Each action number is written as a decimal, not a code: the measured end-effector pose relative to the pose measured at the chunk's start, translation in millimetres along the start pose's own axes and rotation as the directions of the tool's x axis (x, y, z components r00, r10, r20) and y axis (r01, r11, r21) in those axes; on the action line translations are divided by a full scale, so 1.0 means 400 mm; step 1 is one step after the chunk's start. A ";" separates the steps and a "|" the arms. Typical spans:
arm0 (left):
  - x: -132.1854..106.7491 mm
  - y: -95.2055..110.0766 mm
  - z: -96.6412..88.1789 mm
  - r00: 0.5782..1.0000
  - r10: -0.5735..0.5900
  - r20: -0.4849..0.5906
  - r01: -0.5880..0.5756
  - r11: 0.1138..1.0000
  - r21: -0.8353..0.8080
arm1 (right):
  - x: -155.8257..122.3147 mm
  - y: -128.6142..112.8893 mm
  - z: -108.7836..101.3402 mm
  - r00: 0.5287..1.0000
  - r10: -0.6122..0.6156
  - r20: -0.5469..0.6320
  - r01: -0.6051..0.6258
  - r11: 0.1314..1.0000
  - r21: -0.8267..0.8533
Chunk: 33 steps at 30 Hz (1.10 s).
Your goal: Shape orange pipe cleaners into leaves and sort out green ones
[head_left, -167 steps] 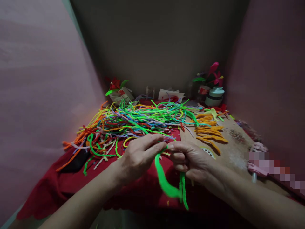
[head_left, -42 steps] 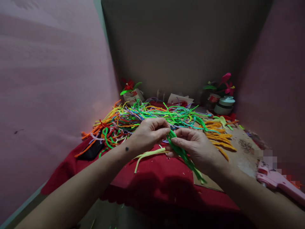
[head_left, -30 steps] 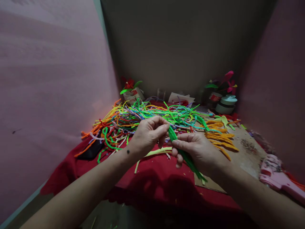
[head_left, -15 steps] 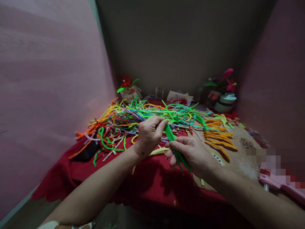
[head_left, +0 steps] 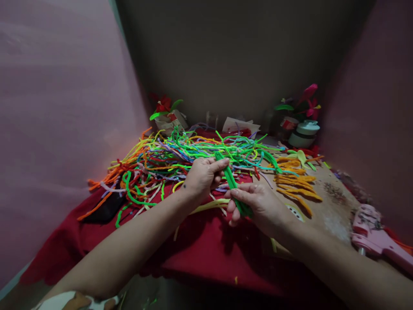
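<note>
A bundle of green pipe cleaners [head_left: 230, 177] slants between my two hands above the front of the table. The thumb and fingers of my left hand [head_left: 206, 174] pinch it near its upper end. Lower down, my right hand [head_left: 253, 200] grips the same bundle, its thumb on top and fingertips curled underneath. Just beyond both hands spreads a big tangled heap of multicoloured pipe cleaners [head_left: 193, 148]. Pale yellow strips [head_left: 206, 206] lie on the red cloth below my left hand.
Orange pipe-cleaner pieces [head_left: 293, 183] lie on a cardboard sheet [head_left: 332, 206] at right. A pink glue gun [head_left: 371, 237] rests at the right edge. Behind stand a lidded jar [head_left: 305, 133] and red flowers [head_left: 164, 104]. A red cloth [head_left: 193, 254] covers the table; pink walls [head_left: 64, 107] flank it.
My left hand has shifted down the bundle, whose upper end now sticks out above the fingers. The lower ends show less beneath my right hand. The view has turned slightly.
</note>
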State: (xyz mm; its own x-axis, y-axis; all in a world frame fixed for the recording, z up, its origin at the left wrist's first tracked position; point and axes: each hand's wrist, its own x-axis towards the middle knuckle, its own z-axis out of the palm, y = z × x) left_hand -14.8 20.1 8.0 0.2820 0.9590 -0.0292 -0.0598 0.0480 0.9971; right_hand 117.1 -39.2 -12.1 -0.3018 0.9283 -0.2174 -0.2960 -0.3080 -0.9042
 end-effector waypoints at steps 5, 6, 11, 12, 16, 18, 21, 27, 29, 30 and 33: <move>0.015 -0.022 -0.016 0.959 0.276 -0.060 -0.238 0.905 0.354 | 0.002 0.019 -0.011 0.999 0.039 0.004 -0.039 0.999 -0.014; 0.017 -0.025 -0.020 0.950 0.304 -0.064 -0.257 0.885 0.389 | 0.002 0.020 -0.013 0.999 0.035 0.001 -0.035 0.999 -0.020; 0.021 -0.037 -0.035 0.989 -0.016 0.148 0.005 0.997 0.076 | 0.003 0.023 -0.019 0.999 0.048 -0.010 -0.049 0.998 -0.050; 0.019 -0.041 -0.036 0.970 -0.090 0.226 0.092 0.996 0.001 | 0.004 0.024 -0.019 0.999 0.053 -0.005 -0.053 0.997 -0.053; 0.010 -0.056 -0.032 0.904 -0.251 0.346 0.305 0.946 -0.109 | 0.007 0.028 -0.021 0.999 0.051 -0.011 -0.052 0.996 -0.073; 0.007 -0.061 -0.030 0.906 -0.297 0.301 0.335 0.939 -0.081 | 0.008 0.031 -0.023 0.998 0.052 -0.029 -0.054 0.994 -0.091; 0.005 -0.063 -0.027 0.947 -0.270 0.174 0.268 0.963 0.037 | 0.012 0.038 -0.026 0.998 0.045 -0.048 -0.049 0.994 -0.095; 0.006 -0.063 -0.027 0.984 -0.176 0.017 0.175 0.983 0.059 | 0.017 0.050 -0.030 0.998 0.042 -0.042 -0.044 0.998 -0.047; 0.006 -0.064 -0.030 0.983 -0.182 0.017 0.181 0.983 0.031 | 0.015 0.048 -0.029 0.997 0.050 -0.054 -0.053 0.997 -0.055; 0.006 -0.064 -0.031 0.984 -0.175 0.026 0.175 0.984 0.017 | 0.014 0.046 -0.028 0.996 0.053 -0.065 -0.057 0.996 -0.064; 0.009 -0.063 -0.036 0.990 -0.119 0.069 0.121 0.992 -0.027 | 0.014 0.040 -0.028 0.993 0.059 -0.098 -0.067 0.994 -0.085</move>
State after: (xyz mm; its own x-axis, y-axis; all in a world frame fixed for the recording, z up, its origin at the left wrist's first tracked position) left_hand -26.2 26.5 -18.4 0.3523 0.9249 -0.1430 -0.0507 0.1715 0.9839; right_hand 120.6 -36.6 -32.0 -0.2283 0.9245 -0.3054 -0.1973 -0.3511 -0.9153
